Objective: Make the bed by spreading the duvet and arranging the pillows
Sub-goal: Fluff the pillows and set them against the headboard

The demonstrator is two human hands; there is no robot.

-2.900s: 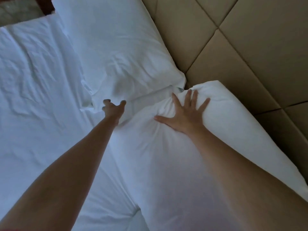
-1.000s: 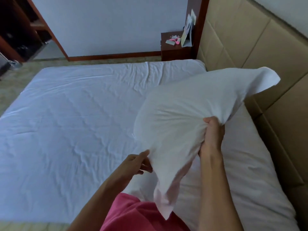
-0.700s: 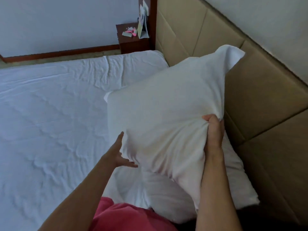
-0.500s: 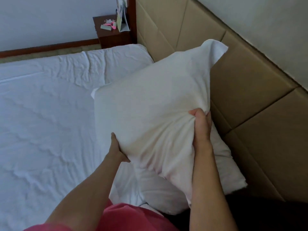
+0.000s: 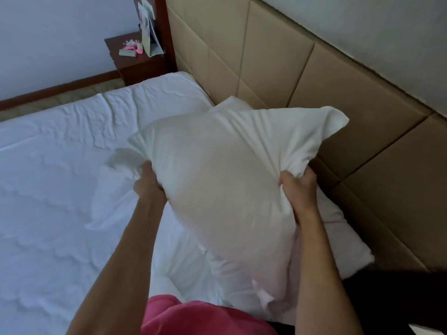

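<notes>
I hold a white pillow (image 5: 225, 180) in the air over the head of the bed, tilted, its far corner toward the headboard. My left hand (image 5: 147, 184) grips its left edge, bunching the fabric. My right hand (image 5: 297, 189) clutches its right edge. A second white pillow (image 5: 338, 228) lies flat beneath it against the headboard, mostly hidden; its far corner (image 5: 232, 103) peeks out behind. The white, wrinkled bedding (image 5: 55, 180) covers the mattress to the left.
A tan padded headboard (image 5: 278, 61) runs along the right side. A dark wooden nightstand (image 5: 137, 61) with small pink items and a folded card stands beyond the far edge of the bed. White wall and wooden skirting are behind. My pink top (image 5: 193, 317) shows at the bottom.
The pillow was lifted off the bed and has been turned flatter and lower. My left hand went from touching its edge to gripping it. My right hand kept its grip.
</notes>
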